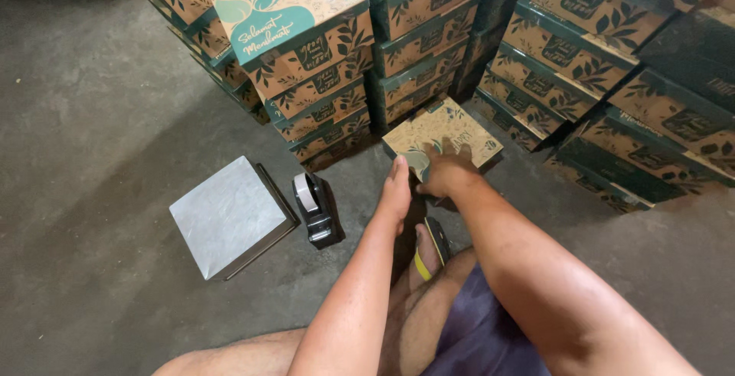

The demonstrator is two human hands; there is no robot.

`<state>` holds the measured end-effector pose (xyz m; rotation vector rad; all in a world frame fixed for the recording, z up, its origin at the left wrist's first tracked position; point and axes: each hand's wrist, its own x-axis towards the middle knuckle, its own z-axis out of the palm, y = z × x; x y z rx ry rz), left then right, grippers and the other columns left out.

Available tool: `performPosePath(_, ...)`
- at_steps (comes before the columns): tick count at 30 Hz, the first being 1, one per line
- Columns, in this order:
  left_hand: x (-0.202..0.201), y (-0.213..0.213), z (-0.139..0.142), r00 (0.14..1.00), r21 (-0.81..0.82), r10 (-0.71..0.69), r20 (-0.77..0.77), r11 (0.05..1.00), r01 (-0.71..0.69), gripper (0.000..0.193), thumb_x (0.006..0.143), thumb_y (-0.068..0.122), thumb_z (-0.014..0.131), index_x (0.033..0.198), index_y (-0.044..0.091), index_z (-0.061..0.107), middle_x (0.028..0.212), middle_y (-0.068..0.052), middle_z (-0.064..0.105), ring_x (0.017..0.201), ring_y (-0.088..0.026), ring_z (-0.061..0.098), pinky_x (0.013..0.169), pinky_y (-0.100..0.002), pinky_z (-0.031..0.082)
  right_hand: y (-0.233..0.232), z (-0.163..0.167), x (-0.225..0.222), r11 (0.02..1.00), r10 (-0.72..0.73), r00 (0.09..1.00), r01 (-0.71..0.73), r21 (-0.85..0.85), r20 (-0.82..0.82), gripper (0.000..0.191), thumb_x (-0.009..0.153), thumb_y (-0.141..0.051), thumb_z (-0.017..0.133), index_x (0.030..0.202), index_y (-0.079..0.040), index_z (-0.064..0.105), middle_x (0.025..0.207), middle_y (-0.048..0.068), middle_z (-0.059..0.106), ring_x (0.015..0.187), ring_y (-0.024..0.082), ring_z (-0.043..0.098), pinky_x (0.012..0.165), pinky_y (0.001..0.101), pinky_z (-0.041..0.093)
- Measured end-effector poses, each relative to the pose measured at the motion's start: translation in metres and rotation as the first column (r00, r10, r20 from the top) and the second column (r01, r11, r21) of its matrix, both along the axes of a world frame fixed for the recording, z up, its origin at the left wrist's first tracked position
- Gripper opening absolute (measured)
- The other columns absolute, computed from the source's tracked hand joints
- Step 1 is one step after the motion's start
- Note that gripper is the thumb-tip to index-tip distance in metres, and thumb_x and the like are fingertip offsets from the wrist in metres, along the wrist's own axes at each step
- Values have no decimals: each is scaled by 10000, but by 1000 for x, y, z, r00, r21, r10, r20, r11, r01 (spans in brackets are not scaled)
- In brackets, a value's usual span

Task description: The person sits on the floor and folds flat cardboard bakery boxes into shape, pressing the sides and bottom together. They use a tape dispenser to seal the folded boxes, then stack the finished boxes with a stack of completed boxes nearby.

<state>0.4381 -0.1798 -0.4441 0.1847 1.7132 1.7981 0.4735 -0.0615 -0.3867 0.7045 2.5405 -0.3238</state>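
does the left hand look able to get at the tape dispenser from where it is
Probably yes. The tape dispenser stands on bare floor just left of the left hand, nothing between them; the grey box lies beyond it.

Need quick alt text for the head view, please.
Both hands, left hand and right hand, rest on a leaf-printed box on the concrete floor, before stacked boxes; a tape dispenser and grey box lie left.
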Motion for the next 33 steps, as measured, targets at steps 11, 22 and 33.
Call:
performPosePath(11, -27, -54, 13, 942, -147, 72, -327, 981, -126, 812, 996, 570, 472, 1558, -4, 352, 1488, -245, 541, 1411, -295, 520, 1146, -353, 381, 12, -4, -12, 976, -216, 935, 206, -64, -282, 847, 937, -456, 720, 1607, -171, 288, 1656, 160, 252, 1509, 431, 246, 1189, 522, 322)
performPosePath(22, -46, -169, 86, 836, -249, 223, -501, 889, -385, 858, 954, 617, 473, 1593, 71, 302, 1462, -253, 552, 1377, -364, 530, 1096, -388, 426, -78, 39, -29, 875, -187, 690, -207, -438, -699, 793, 955, -421, 663, 1567, -40, 334, 1580, 220, 426, 1462, 328, 398, 1147, 402, 342)
performPosePath(33, -33, -327, 150, 707, -203, 402, -582, 770, -605, 916, 929, 644, 457, 1590, 33, 284, 1562, -236, 441, 1447, -361, 427, 1145, -380, 370, -239, 116, -49, 664, -314, 759, -254, -703, -570, 743, 973, -428, 608, 1602, -162, 313, 1635, 140, 373, 1416, 263, 481, 1106, 402, 408)
